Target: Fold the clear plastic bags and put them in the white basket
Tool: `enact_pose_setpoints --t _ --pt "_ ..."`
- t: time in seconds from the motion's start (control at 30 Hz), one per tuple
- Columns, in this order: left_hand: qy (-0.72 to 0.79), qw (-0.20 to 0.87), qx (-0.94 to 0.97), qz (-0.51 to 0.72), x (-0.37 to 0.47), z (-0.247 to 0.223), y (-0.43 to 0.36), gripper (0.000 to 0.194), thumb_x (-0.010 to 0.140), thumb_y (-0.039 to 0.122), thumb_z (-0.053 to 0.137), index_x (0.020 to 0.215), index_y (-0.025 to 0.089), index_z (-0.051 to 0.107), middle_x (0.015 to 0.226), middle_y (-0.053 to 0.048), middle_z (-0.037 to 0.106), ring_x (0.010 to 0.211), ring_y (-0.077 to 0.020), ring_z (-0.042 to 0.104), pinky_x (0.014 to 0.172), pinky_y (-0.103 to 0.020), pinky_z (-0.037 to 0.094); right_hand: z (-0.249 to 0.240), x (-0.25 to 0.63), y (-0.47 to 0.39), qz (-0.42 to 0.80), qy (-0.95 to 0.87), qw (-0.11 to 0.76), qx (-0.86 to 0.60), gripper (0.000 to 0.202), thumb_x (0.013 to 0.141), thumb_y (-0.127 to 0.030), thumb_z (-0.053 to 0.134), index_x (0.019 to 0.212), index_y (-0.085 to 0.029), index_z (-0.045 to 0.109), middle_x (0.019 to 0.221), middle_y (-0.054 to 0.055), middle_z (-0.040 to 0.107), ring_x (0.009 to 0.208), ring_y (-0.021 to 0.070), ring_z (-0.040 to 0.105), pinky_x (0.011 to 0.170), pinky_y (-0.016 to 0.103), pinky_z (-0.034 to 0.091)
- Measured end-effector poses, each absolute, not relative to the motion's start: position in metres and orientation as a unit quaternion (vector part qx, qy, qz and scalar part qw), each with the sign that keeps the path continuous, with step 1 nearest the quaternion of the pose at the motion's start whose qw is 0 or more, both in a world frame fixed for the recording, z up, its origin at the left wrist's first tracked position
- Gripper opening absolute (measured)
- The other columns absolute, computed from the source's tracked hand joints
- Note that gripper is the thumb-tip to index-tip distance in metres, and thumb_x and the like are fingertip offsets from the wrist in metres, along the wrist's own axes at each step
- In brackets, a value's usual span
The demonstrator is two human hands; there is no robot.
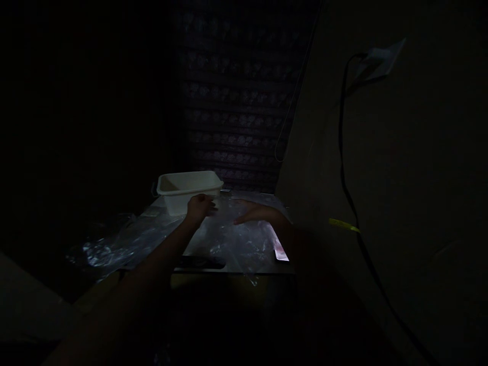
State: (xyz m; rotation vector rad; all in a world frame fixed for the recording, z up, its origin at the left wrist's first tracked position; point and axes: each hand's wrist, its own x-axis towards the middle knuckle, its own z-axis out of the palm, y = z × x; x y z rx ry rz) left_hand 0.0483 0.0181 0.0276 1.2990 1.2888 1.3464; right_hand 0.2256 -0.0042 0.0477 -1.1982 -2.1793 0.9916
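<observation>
A clear plastic bag lies crumpled across the small table, between and below my hands. My left hand, in front of the white tub, has its fingers curled in at the bag's upper left edge and seems to pinch it; the dark blurs the fingertips. Opposite it, my right hand reaches in from the right with fingers stretched and the thumb apart, over or against the plastic. The white rectangular tub stands upright at the back left.
More clear plastic hangs over the table's left side. A phone with a lit screen lies near the right front, by a dark flat object at the front edge. A black cable runs down the right wall from an outlet.
</observation>
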Motion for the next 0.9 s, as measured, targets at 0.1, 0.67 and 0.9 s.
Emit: enact_pose_setpoints --t 0.1,0.67,0.9 --pt "0.514 0.470 0.483 0.531 0.044 0.029 0.014 0.009 0.059 0.021 0.046 0.062 0.013 0.045 0.048 0.001 0.051 0.042 -0.0140 0.054 0.041 -0.026 0.042 0.046 0.215 0.004 0.288 -0.809 0.266 -0.438 0.042 0.051 -0.026 0.060 0.091 -0.016 0.053 0.088 0.003 0.056 0.082 0.0147 0.050 0.072 0.025 0.037" --pt "0.452 0.467 0.546 0.528 0.025 0.033 0.015 0.027 0.045 0.028 0.062 0.068 0.014 0.056 0.058 0.000 0.056 0.052 -0.0098 0.051 0.048 -0.022 0.039 0.052 0.202 0.022 0.313 -0.625 0.498 -0.513 0.021 0.056 -0.008 0.044 0.074 -0.010 0.054 0.061 0.000 0.055 0.048 0.0059 0.047 0.047 0.018 0.037" --pt "0.427 0.475 0.549 0.540 0.025 0.038 0.016 0.021 0.053 0.032 0.055 0.063 0.013 0.056 0.060 -0.001 0.057 0.058 -0.0115 0.053 0.054 -0.024 0.039 0.049 0.201 0.024 0.255 -0.701 0.467 -0.474 0.018 0.052 -0.011 0.048 0.068 -0.011 0.056 0.062 -0.001 0.056 0.056 0.0075 0.049 0.053 0.019 0.037"
